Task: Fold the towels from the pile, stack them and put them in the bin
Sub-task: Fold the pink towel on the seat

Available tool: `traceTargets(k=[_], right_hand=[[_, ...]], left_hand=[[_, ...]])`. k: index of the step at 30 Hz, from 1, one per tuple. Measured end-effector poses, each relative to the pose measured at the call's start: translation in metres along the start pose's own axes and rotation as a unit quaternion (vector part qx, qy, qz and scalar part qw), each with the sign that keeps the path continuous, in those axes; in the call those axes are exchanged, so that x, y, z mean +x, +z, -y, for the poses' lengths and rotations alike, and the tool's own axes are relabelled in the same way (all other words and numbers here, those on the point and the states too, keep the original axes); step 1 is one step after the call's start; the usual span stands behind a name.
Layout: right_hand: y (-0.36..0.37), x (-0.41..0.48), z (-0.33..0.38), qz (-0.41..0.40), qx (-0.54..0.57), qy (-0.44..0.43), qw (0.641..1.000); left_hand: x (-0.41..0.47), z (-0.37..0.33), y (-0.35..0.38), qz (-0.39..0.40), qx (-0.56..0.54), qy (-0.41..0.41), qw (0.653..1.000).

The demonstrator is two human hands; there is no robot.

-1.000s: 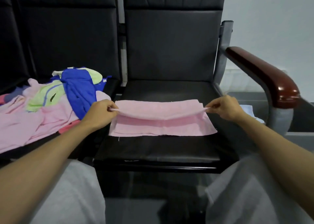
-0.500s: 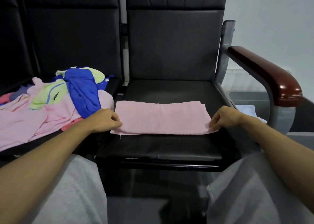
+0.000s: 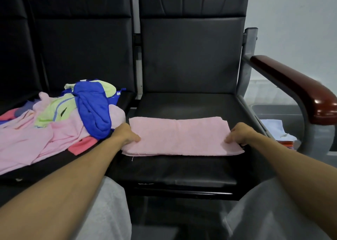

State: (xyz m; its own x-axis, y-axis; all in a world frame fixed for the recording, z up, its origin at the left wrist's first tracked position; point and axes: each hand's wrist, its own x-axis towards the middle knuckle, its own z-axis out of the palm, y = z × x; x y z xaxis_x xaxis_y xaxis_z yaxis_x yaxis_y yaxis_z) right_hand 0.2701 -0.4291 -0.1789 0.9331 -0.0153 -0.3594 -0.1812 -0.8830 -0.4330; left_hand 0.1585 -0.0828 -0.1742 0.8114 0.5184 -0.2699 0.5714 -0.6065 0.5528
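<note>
Head view: I see the pink towel (image 3: 179,136) folded into a long strip, lying flat across the middle of the black seat (image 3: 182,168) at the centre of the frame. My left hand (image 3: 125,134) is at its left end, fingers (image 3: 135,139) bent together and gripping the edge. My right hand (image 3: 238,133) is at the right end, fingers (image 3: 228,139) curled down on the cloth in the same way; I cannot see either thumb. The pile (image 3: 54,126) of pink, green and blue towels sprawls over the next seat at the left of the frame, just beside my left hand. At the right edge, behind the dark red armrest (image 3: 299,92), the grey bin (image 3: 273,110) holds a stack of folded towels (image 3: 273,128).
</note>
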Motion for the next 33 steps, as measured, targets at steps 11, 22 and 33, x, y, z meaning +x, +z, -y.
traceTargets(k=[11, 22, 33], right_hand=[[-0.017, -0.012, -0.012, 0.146, 0.156, -0.019, 0.977], [-0.006, 0.004, -0.021, 0.093, 0.219, -0.021, 0.971], [-0.011, 0.005, -0.039, 0.137, 0.299, -0.049, 0.943]], left_hand=[[-0.024, -0.017, -0.013, 0.123, -0.377, -0.097, 0.913], [-0.051, -0.121, 0.041, 0.167, -0.293, -0.001, 0.941], [-0.065, -0.190, 0.147, 0.201, -0.214, 0.106, 0.950]])
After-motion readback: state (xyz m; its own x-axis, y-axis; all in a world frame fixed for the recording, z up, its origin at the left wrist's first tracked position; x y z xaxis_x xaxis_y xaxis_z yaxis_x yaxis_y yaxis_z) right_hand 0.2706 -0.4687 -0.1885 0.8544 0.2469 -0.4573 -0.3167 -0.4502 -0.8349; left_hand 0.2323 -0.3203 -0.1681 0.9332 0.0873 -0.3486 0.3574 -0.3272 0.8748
